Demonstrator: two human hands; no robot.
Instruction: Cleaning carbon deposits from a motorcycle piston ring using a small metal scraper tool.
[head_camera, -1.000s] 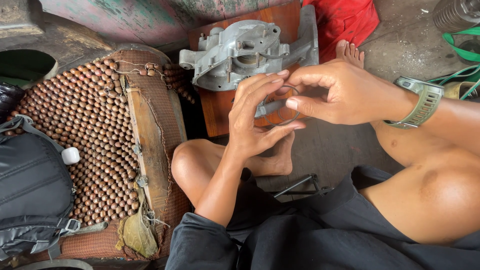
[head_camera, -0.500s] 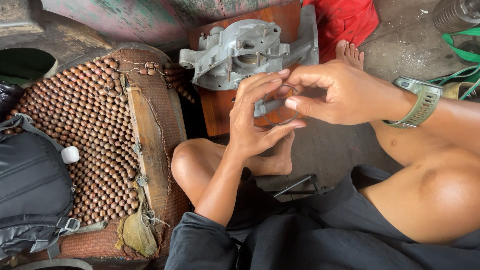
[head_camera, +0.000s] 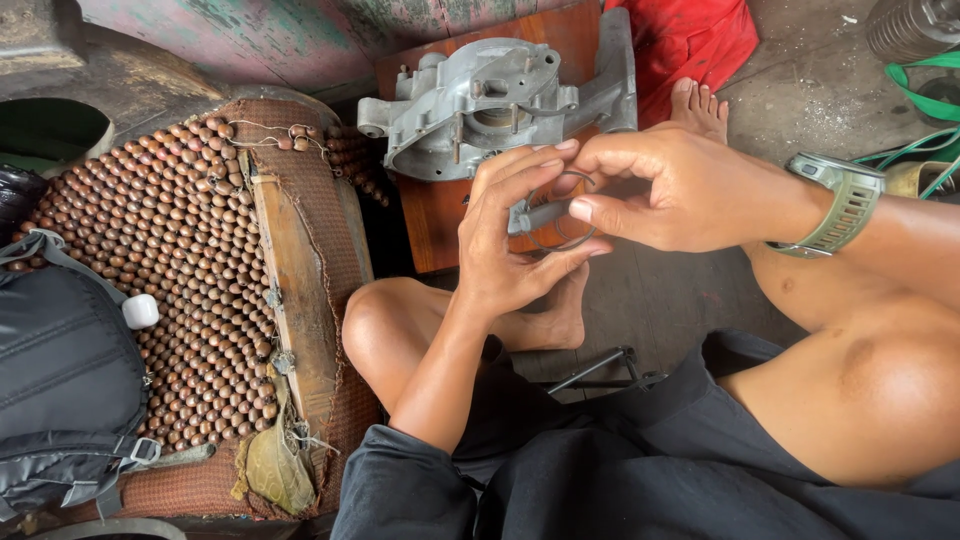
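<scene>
On the far left a black backpack (head_camera: 65, 390) is lying against a beaded seat cover (head_camera: 170, 270), neither in use. Right of them, a grey metal casing (head_camera: 480, 105) is resting on a wooden board (head_camera: 440, 215), untouched and just behind the hands.

The left hand (head_camera: 515, 240) is cupping a short grey pin (head_camera: 540, 213) — fingers curled, thumb underneath, closed lightly around the part rather than clamped. A thin wire ring (head_camera: 560, 210) is sitting around the pin's end. The right hand (head_camera: 690, 195) is pinching that ring, thumb and forefinger nearly together with only the wire between them; a watch (head_camera: 845, 205) is riding on that wrist. Both parts are being held in the air above the floor (head_camera: 660, 300), in front of the casing.

Judged from the hold, the step in hand is fitting the ring onto the pin. The next move is calling for the left grip to be kept steady while the right grip is guiding the ring squarely along — the wire looks springy and could slip off. Whether the ring is seated in a groove cannot be told.
</scene>
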